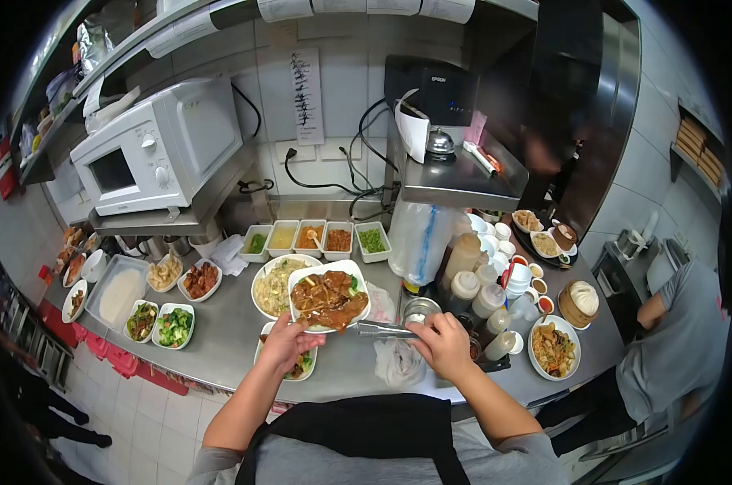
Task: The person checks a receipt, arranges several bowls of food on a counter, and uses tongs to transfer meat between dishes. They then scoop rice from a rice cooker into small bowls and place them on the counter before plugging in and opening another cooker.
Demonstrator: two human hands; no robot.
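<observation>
A white square bowl (329, 297) of brown sauced meat with some greens is held up at its lower left edge by my left hand (287, 343), fingers under the rim. My right hand (445, 341) is closed around metal tongs (386, 330), whose tips reach the bowl's lower right side. Just behind the bowl stands a plate of fried rice (271, 283). Partly hidden under my left hand is a white dish with vegetables (303, 365). Near the tongs are a round metal container (420, 308) and a crumpled white cloth (399, 363).
Sauce bottles (464, 285) crowd the right side, beside a noodle bowl (553, 348) and a bamboo steamer (578, 304). Small topping tubs (310, 234) line the wall. A microwave (157, 145) and a printer shelf (463, 182) overhang the counter. Another person (665, 339) stands at right.
</observation>
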